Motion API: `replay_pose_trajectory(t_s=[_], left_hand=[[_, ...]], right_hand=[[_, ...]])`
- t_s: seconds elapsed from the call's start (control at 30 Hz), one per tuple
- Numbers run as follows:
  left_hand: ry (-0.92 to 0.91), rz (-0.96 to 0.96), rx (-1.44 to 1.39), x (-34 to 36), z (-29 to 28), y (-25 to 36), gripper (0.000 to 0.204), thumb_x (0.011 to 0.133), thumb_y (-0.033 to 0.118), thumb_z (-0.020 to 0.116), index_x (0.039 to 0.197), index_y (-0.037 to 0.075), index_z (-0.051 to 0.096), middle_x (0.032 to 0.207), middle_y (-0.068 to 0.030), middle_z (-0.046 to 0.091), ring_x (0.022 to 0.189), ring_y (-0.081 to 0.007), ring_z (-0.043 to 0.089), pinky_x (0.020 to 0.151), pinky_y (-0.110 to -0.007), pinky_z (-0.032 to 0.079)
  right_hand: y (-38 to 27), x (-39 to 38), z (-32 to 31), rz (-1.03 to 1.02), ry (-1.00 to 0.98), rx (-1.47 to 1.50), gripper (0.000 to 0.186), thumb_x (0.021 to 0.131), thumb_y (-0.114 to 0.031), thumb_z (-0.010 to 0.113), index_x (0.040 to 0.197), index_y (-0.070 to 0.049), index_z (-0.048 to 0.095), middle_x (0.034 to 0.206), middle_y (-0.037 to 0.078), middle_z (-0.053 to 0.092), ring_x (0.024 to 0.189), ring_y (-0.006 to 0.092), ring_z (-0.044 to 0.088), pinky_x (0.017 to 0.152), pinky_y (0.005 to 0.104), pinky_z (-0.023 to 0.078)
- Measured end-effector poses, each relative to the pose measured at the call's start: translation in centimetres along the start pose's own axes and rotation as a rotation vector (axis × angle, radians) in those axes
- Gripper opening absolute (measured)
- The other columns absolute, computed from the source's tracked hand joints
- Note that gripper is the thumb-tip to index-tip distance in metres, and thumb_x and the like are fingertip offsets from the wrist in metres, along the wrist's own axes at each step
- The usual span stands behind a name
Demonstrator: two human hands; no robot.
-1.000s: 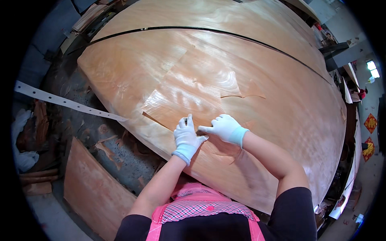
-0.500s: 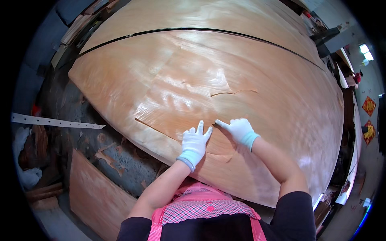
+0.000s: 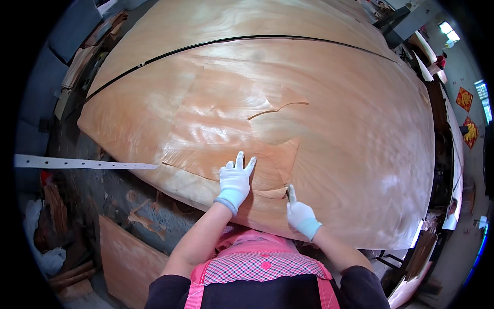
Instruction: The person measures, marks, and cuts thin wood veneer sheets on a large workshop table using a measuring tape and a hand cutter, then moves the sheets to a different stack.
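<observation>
A broad sheet of pale wood veneer [image 3: 355,154] spreads under both hands. On it lies a more orange veneer piece [image 3: 278,154] with a pointed, curved right end. My left hand [image 3: 234,183], in a white glove with a light blue cuff, rests on that piece, its fingers spread. Farther right, my right hand [image 3: 301,213], gloved alike, has its index finger stretched to the piece's lower right corner and its other fingers curled. A tiny dark spot shows at that fingertip; whatever the hand holds is too small to make out. A narrow veneer strip [image 3: 272,193] lies between the hands.
A thin black strip [image 3: 247,37] arches across the sheet's far part. Another curved veneer edge [image 3: 278,109] lifts beyond my hands. At left, a white perforated strip [image 3: 87,163] reaches the sheet's edge. Below it are veneer scraps [image 3: 146,219] and a leaning wooden panel [image 3: 128,257].
My right hand has moved toward me, down along the orange piece's right side, whose edge now shows as a distinct line. My left hand stays on the piece. The view has shifted slightly.
</observation>
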State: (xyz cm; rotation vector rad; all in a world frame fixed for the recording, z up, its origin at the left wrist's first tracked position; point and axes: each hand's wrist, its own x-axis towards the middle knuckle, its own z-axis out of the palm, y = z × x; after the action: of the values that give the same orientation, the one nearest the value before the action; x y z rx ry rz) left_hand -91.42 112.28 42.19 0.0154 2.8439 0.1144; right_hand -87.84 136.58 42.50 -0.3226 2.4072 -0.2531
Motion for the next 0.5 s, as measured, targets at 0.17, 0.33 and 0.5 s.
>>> replay_pose_trajectory(t_s=[0.17,0.33,0.5], left_hand=[[0.032,-0.013,0.004,-0.4,0.0,-0.6,0.071,0.081,0.013,0.058,0.146,0.032,0.038,0.15,-0.0133,0.037,0.104,-0.0269,0.056,0.083,-0.041,0.045],[0.053,-0.048,0.003,-0.3,0.6,-0.5,0.073,0.084,0.015,0.055,0.151,0.024,0.027,0.151,-0.0088,0.037,0.108,-0.0244,0.056,0.084,-0.041,0.046],[0.203,-0.011,-0.143,-0.3,1.6,-1.2,0.07,0.077,0.016,0.061,0.144,0.011,0.039,0.145,-0.0118,0.044,0.107,-0.0284,0.057,0.087,-0.041,0.047]], right_hand=[[-1.0,-0.2,-4.2,-0.302,0.516,0.369,0.067,0.092,-0.016,0.055,0.15,-0.005,0.024,0.09,0.02,0.066,0.074,0.0373,0.064,0.066,0.0459,0.05],[-5.6,4.8,-5.7,-0.341,0.331,0.612,0.051,0.086,-0.008,0.055,0.137,-0.006,0.049,0.099,0.018,0.065,0.087,0.0338,0.063,0.076,0.0405,0.051],[-6.3,7.2,-3.8,-0.617,0.365,-0.073,0.053,0.075,-0.001,0.058,0.127,-0.003,0.055,0.109,0.016,0.065,0.099,0.0338,0.062,0.085,0.042,0.05]])
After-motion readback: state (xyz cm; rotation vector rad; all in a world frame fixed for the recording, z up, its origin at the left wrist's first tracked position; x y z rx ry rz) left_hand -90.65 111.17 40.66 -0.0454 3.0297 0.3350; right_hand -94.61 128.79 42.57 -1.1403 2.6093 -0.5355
